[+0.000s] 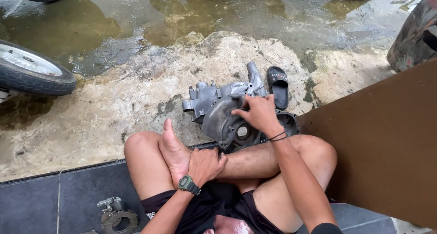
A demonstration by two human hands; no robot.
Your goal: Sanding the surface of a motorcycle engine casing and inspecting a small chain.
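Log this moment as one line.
right hand on grey engine casing | left hand resting on own foot | black sandal beside casing

Black slipper [278,86] on wet concrete, motorbike tyre [32,72] at left, brown board [382,143], metal clamp [117,216]

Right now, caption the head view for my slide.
Right hand on grey engine casing; left hand rests on crossed shin.

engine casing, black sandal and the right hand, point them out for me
engine casing [217,117], head view, on its rounded grey side
black sandal [278,85], head view, on the strap
right hand [258,113], head view, on the back of the hand resting on the casing
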